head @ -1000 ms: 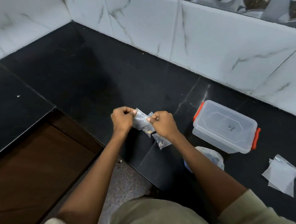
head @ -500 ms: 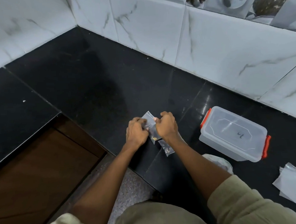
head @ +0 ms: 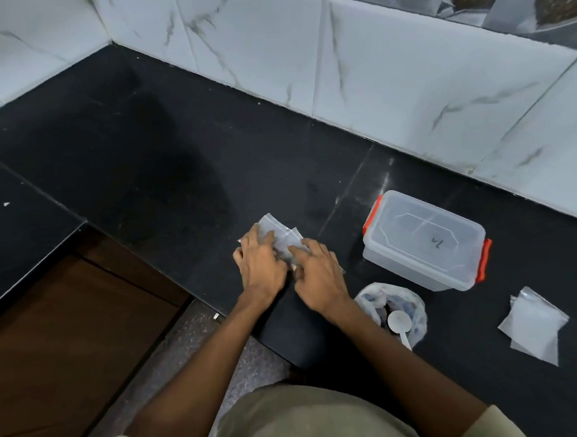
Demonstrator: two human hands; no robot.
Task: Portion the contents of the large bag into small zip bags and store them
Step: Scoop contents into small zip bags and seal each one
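Observation:
Small clear zip bags (head: pixel 283 237) lie flat on the black counter (head: pixel 164 178). My left hand (head: pixel 261 265) rests on their left part with fingers spread flat. My right hand (head: pixel 316 273) presses on their right part, fingers straight. The large bag (head: pixel 415 307) stands open to the right of my right wrist, with dark contents and a white spoon (head: pixel 399 322) in it. A clear plastic box (head: pixel 425 241) with orange latches sits shut behind the large bag. A stack of empty zip bags (head: pixel 533 325) lies at the far right.
White marble wall tiles (head: pixel 373 80) bound the counter at the back and left. The counter's front edge drops to a brown cabinet (head: pixel 69 330) and a speckled floor (head: pixel 193 350) on the left. My body is close to the edge at the bottom.
Both hands were pinching the small bags up in the air. They have lowered them onto the counter and now lie flat on top of them.

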